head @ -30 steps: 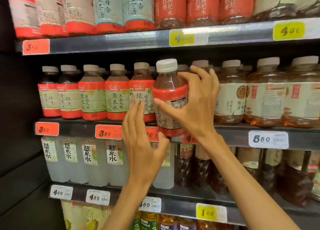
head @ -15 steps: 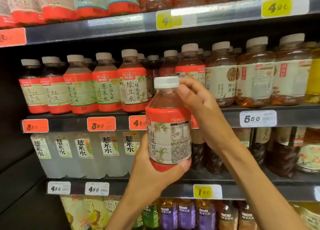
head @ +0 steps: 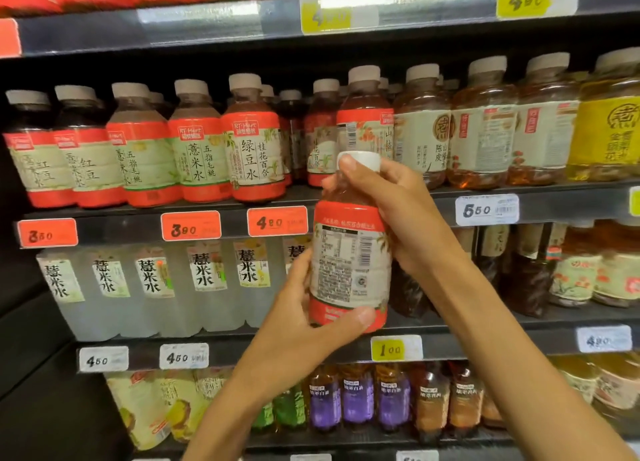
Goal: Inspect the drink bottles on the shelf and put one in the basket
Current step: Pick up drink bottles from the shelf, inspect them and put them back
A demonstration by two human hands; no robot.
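Note:
I hold a drink bottle [head: 349,252] upright in front of the shelves; it has a white cap, a red band and a pale label whose barcode and small print face me. My left hand [head: 298,325] cups its base from the left, thumb across the bottom red band. My right hand [head: 398,211] grips its neck and cap from the right. Behind it, the middle shelf [head: 104,225] carries a row of similar red-labelled bottles [head: 254,141]. No basket is in view.
Amber tea bottles [head: 485,128] stand at the right of the middle shelf. Clear water bottles [head: 152,287] fill the shelf below, and purple-labelled bottles [head: 349,398] stand lower still. Price tags [head: 277,220] line the shelf edges. A dark panel borders the left.
The bottle has come off the middle shelf and down toward me. My left hand took hold of its base, and the label turned until the barcode side faces me.

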